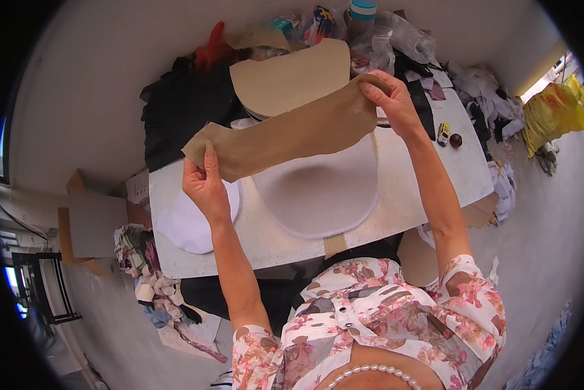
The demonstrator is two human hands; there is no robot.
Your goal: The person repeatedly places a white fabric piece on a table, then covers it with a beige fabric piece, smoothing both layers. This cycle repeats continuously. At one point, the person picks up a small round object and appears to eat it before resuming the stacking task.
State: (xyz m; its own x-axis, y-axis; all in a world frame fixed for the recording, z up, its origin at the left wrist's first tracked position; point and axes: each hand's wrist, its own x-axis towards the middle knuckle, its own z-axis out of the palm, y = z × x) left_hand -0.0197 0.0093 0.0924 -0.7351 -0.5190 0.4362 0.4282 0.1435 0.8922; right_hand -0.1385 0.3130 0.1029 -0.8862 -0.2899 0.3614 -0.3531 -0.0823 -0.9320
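My left hand (205, 187) pinches one end of a brown fabric strip (296, 134) between thumb and fingers. At its other end, my right hand (392, 102) grips the strip's upper corner, so it stretches slantwise between both hands above the table. Below it lies a pale grey fabric panel (326, 195) with a rounded lower edge; the strip hides its top. A round white fabric piece (194, 222) rests partly behind my left wrist. Beyond the strip is a stack of beige rounded panels (292, 78).
Black cloth (189, 107) covers the table's (282, 253) far left. A toy car (443, 133) and a dark red ball (455, 140) sit at right. Plastic bags (394, 39) and a blue-lidded container (362, 14) stand at the back. Fabric scraps (160, 292) and a cardboard box (97, 224) are at left.
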